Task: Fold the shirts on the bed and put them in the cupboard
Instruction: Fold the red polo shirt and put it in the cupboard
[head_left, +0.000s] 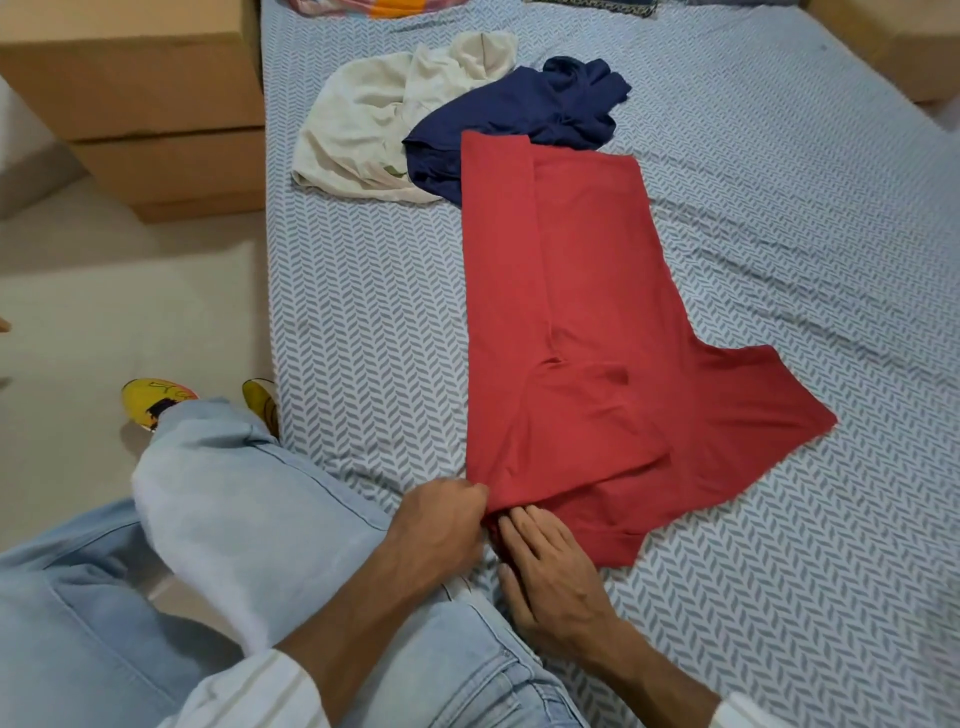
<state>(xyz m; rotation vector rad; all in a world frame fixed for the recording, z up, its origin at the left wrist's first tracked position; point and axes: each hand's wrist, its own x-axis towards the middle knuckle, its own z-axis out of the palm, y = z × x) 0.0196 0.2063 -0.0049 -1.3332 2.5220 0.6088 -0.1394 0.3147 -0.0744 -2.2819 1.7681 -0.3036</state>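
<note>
On the blue herringbone-patterned bed sheet (363, 312) I count three shirts: one half-folded red cotton shirt (561, 338), one crumpled navy shirt (519, 114), one crumpled cream shirt (363, 119). My left hand (441, 514) pinches the red shirt's near corner; my right hand (550, 566) presses flat beside it, fingers straight.

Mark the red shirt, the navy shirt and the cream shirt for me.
red shirt (587, 291), head view, on the flat middle of its body.
navy shirt (524, 109), head view, on its crumpled middle.
cream shirt (358, 119), head view, on its bunched middle.

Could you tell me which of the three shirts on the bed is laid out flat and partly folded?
The red shirt, held at its near edge by both hands; the navy shirt and cream shirt lie crumpled beyond it.
</note>
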